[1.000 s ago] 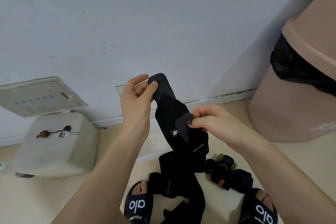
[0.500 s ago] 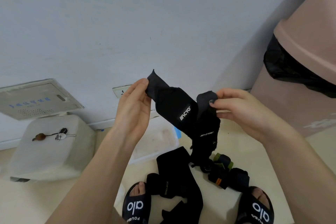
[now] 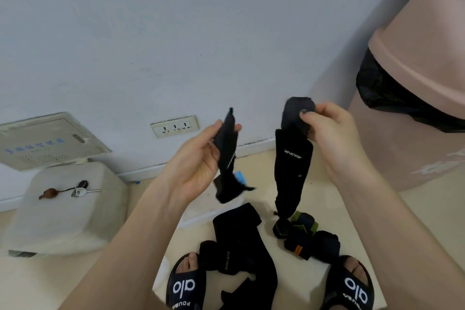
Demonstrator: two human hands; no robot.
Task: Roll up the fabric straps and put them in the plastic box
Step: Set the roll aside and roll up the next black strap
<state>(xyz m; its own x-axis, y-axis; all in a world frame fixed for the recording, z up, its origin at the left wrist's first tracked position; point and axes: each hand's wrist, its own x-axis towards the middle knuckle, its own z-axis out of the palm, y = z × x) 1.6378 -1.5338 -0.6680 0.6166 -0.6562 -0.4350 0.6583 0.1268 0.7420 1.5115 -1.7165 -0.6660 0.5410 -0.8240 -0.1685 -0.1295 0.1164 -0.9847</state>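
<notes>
My left hand (image 3: 198,158) pinches a short black fabric strap (image 3: 226,158) that hangs down from it. My right hand (image 3: 329,131) pinches the top of a second, longer black strap (image 3: 292,171) with white lettering; it dangles to the floor. The two straps are apart. A wide black strap (image 3: 241,239) lies loose on the floor between my sandals. Several small rolled straps (image 3: 302,236) sit in a cluster to its right. The clear plastic box (image 3: 201,214) stands on the floor behind my left forearm, mostly hidden.
A large pink bin (image 3: 412,88) with a black liner stands at the right. A white stool-like block (image 3: 65,204) with keys (image 3: 80,189) on it is at the left. A wall socket (image 3: 173,126) and a grey wall panel (image 3: 47,141) sit low on the wall.
The straps were stuck together in front of me; my hands have pulled apart, and each now holds a separate strap. My view has tilted up slightly.
</notes>
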